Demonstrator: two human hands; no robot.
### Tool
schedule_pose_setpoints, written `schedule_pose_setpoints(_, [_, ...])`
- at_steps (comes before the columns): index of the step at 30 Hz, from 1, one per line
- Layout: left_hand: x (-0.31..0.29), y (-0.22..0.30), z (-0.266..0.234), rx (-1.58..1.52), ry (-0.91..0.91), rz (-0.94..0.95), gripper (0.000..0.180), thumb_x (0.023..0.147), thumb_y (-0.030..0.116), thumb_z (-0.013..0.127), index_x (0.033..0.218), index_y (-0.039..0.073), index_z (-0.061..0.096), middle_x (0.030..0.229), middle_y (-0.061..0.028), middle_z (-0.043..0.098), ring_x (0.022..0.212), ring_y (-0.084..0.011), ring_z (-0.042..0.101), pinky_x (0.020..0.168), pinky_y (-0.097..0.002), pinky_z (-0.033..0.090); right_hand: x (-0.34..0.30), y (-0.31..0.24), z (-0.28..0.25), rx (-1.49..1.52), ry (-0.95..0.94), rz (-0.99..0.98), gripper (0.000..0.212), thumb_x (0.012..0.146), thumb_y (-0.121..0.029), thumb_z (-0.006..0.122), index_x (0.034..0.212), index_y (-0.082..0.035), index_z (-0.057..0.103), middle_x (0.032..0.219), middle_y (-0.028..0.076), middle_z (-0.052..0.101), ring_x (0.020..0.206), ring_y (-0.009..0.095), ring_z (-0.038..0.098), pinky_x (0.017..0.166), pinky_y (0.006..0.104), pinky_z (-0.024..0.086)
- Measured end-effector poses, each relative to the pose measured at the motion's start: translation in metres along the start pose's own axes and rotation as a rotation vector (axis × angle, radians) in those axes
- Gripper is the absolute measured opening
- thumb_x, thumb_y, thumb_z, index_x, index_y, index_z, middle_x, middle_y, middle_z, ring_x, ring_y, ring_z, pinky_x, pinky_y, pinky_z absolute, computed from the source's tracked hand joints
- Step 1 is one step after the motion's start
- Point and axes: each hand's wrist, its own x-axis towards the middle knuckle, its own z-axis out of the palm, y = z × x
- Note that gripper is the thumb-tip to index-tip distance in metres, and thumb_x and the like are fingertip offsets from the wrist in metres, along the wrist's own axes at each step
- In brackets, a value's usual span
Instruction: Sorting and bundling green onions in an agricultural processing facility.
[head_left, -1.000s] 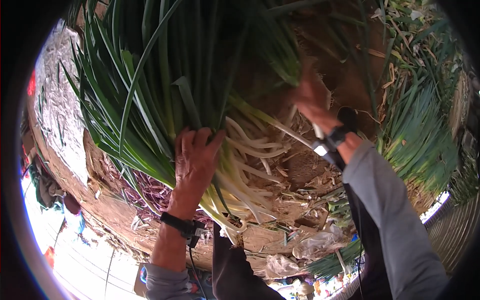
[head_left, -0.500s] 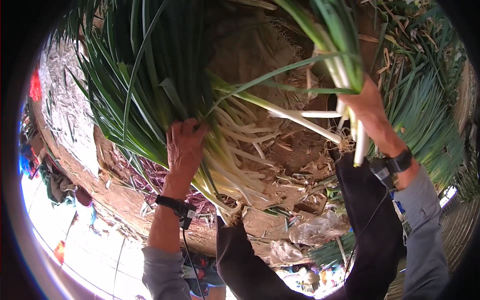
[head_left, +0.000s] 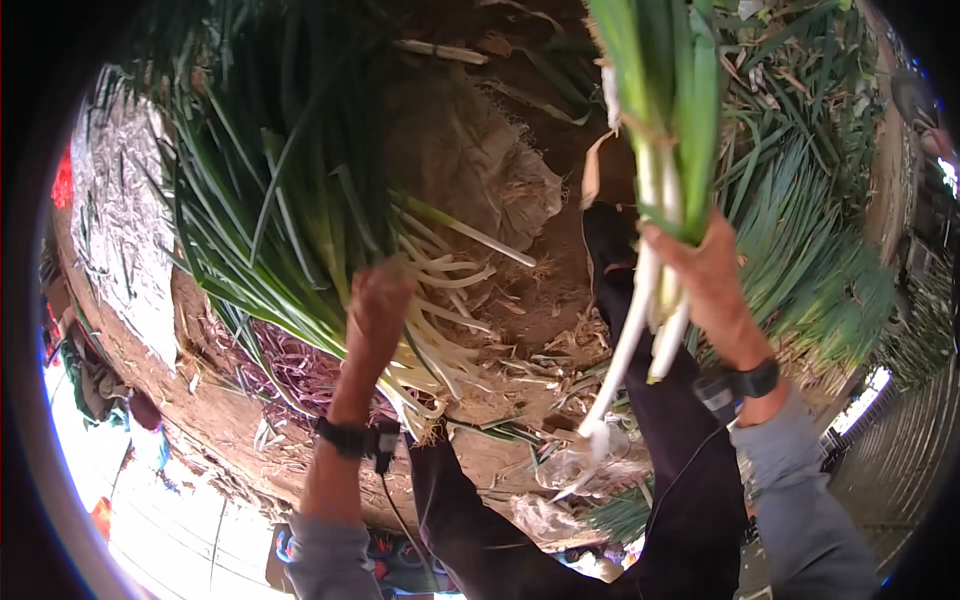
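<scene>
My right hand (head_left: 705,275) is closed around a small bunch of green onions (head_left: 660,190). Their green leaves point up and away, and the white stalks hang below the fist. One longer white stalk (head_left: 625,350) slants down to the left, roots at its tip. On the left lies a big heap of green onions (head_left: 300,220), leaves to the far left, white ends (head_left: 435,345) to the right. My left hand (head_left: 380,300) rests at the heap where green turns to white. It is smeared by motion, with fingers curled in; what they pinch is hidden.
Another pile of green onions (head_left: 810,250) lies at the right. Purplish peelings (head_left: 290,365) are by my left wrist. Between the piles lie brown sheeting (head_left: 480,165) and loose scraps. Crumpled clear plastic (head_left: 550,515) lies between my legs; a silvery sheet (head_left: 120,220) is far left.
My right hand has moved down and slightly left with its bunch, whose stalks now hang toward my right leg. The view has shifted a little; my left hand stays at the heap, now more blurred.
</scene>
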Motion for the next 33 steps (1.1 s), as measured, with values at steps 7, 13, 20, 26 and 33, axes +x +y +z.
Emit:
schedule_pose_setpoints(7, [-0.1,0.138,-0.032,-1.085,-0.232,-0.272,0.05,0.095,0.021,0.068,0.138,0.001,0.05,0.123,-0.011,0.06,0.108,-0.0205,0.061,0.09,-0.0343,0.053,-0.066,-0.031,0.102,-0.053,-0.158,-0.01,0.05,0.08,-0.02,0.078,0.12,0.0,0.056,0.1,0.007,0.066,0.085,0.013,0.063,0.077,0.0288,0.054])
schedule_pose_setpoints(13, [-0.199,0.13,-0.062,-1.126,0.008,-0.61,0.05,0.096,0.005,0.063,0.143,0.0,0.046,0.112,-0.0108,0.063,0.094,-0.0172,0.063,0.082,-0.0297,0.052,-0.131,-0.06,0.227,-0.144,-0.327,-0.089,0.045,0.08,-0.013,0.079,0.117,0.0,0.058,0.1,0.005,0.067,0.088,0.012,0.064,0.078,0.028,0.053])
schedule_pose_setpoints(20, [-0.297,0.077,-0.084,-0.773,0.739,-0.533,0.05,0.089,-0.006,0.063,0.138,0.002,0.052,0.114,-0.0188,0.061,0.099,-0.0273,0.063,0.083,-0.035,0.052,-0.202,-0.079,0.352,0.024,-0.537,-0.168,0.043,0.081,-0.011,0.079,0.118,0.001,0.059,0.104,0.008,0.069,0.088,0.013,0.067,0.078,0.0291,0.056])
schedule_pose_setpoints(26, [-0.396,0.064,-0.083,-0.577,0.893,-0.669,0.037,0.089,-0.006,0.065,0.126,-0.004,0.058,0.106,-0.0188,0.063,0.086,-0.0257,0.062,0.071,-0.0349,0.051,-0.296,-0.064,0.412,0.067,-0.691,0.086,0.049,0.081,-0.014,0.083,0.12,0.001,0.057,0.104,0.008,0.069,0.089,0.016,0.068,0.079,0.0303,0.058])
schedule_pose_setpoints(33, [-0.451,0.03,-0.125,-1.056,0.853,-0.991,0.032,0.101,0.008,0.054,0.132,0.001,0.053,0.107,-0.0065,0.055,0.085,-0.013,0.057,0.074,-0.0274,0.049,-0.319,-0.055,0.508,0.097,-0.918,0.186,0.068,0.084,-0.024,0.081,0.138,-0.003,0.046,0.119,0.012,0.064,0.107,0.022,0.064,0.09,0.0379,0.056])
